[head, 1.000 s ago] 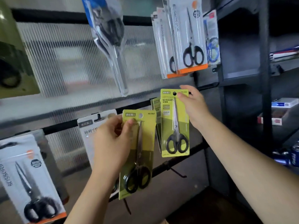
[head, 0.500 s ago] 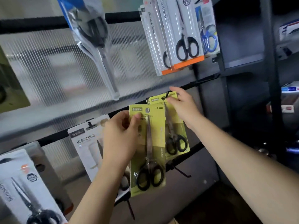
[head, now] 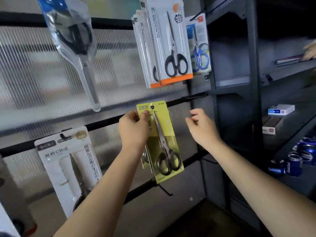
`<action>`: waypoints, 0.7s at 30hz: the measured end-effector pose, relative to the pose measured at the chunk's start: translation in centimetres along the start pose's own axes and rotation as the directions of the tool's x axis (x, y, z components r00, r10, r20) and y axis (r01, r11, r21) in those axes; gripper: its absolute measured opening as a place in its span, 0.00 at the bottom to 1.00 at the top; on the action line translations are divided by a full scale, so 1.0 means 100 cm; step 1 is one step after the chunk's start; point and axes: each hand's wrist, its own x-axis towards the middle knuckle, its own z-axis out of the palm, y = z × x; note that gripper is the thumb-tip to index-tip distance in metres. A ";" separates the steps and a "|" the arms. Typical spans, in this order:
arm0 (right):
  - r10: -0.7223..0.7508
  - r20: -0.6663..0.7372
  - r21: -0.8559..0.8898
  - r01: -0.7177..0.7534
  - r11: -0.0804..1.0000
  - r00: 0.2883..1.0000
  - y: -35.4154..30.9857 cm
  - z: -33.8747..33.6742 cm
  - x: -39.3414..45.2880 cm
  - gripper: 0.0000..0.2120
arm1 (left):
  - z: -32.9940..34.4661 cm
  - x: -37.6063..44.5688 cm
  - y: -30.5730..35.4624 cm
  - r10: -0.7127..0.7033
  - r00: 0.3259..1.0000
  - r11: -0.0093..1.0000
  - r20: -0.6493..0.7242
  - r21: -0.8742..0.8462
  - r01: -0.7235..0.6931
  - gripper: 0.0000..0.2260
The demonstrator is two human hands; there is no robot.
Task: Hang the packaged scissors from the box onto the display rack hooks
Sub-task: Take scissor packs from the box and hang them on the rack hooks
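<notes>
A yellow-green pack of black-handled scissors (head: 166,144) hangs at the middle black rail (head: 106,121), its punched hole level with a hook. My left hand (head: 133,130) pinches its top left corner. Other yellow-green packs sit directly behind it, mostly hidden. My right hand (head: 200,127) hovers just right of the pack, fingers loosely curled, holding nothing. The box is not in view.
White-and-orange scissor packs (head: 169,43) and a blue-handled pack (head: 198,47) hang above. A clear pouch with scissors (head: 75,47) hangs upper left, and a white pack (head: 70,170) hangs lower left. An empty hook (head: 165,190) juts out below. Dark shelving (head: 253,82) stands right, with boxes and cans.
My right hand let go of the pack it hung and drew back to the right. My left hand carried its pack right and up, in front of the packs on the hook.
</notes>
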 end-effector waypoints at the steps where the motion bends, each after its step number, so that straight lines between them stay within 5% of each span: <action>1: -0.001 0.013 -0.013 0.001 1.000 1.000 0.003 0.000 -0.003 0.16 | 0.001 0.001 0.000 -0.005 1.000 1.000 -0.008 0.003 0.005 0.10; 10: -0.040 0.146 -0.097 0.055 0.994 0.988 0.019 0.020 -0.032 0.16 | 0.002 0.003 -0.009 0.025 0.998 0.974 -0.057 0.224 -0.011 0.11; 21: -0.048 0.184 -0.267 0.097 0.959 0.982 0.057 0.043 -0.086 0.16 | -0.008 -0.037 -0.056 -0.107 0.993 0.969 0.040 0.230 0.095 0.07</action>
